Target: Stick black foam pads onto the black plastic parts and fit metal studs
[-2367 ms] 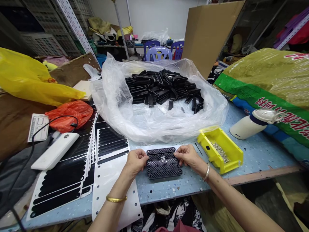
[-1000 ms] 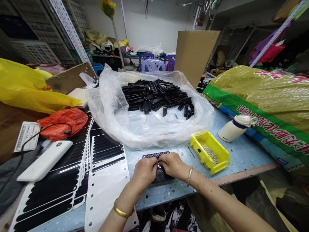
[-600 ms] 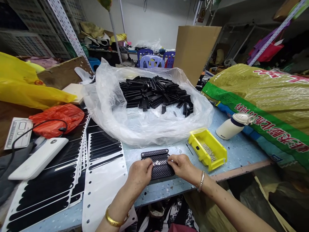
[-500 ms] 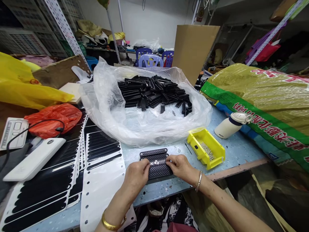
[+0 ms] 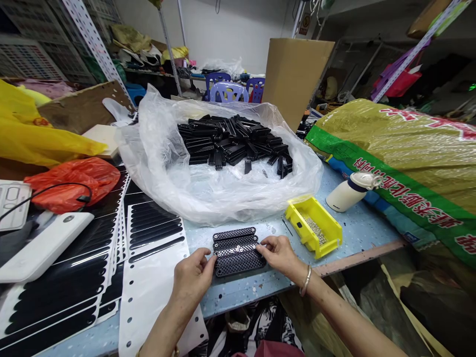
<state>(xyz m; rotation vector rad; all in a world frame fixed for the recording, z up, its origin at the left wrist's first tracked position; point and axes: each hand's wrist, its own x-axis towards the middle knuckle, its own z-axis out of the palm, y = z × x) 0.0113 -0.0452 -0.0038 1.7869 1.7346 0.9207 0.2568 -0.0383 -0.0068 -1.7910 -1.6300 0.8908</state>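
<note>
Several black textured strips [image 5: 238, 267] lie side by side on the blue speckled table in front of me. A few small silver pieces [image 5: 240, 247] show on the middle strips. At the strips' left end is my left hand [image 5: 191, 272], its thumb and forefinger slightly apart with nothing visible between them. My right hand [image 5: 278, 254] has thumb and forefinger pressed together at the right end of the middle strips; whatever is between the fingertips is hidden. To the right, a yellow bin [image 5: 323, 225] holds many small silver pieces.
Behind the strips, a clear plastic bag [image 5: 223, 201] surrounds a heap of black pieces [image 5: 234, 141]. A cream bottle [image 5: 345, 194] stands at right, before a large sack [image 5: 405, 129]. Sheets of black strips [image 5: 70, 277], a white device [image 5: 46, 245] and an orange bag [image 5: 74, 183] lie at left.
My left hand has drawn back leftwards from the strips, and its fingers have parted. The small silver pieces that were bunched on the middle strip look fewer and flatter. My right hand stays at the right end.
</note>
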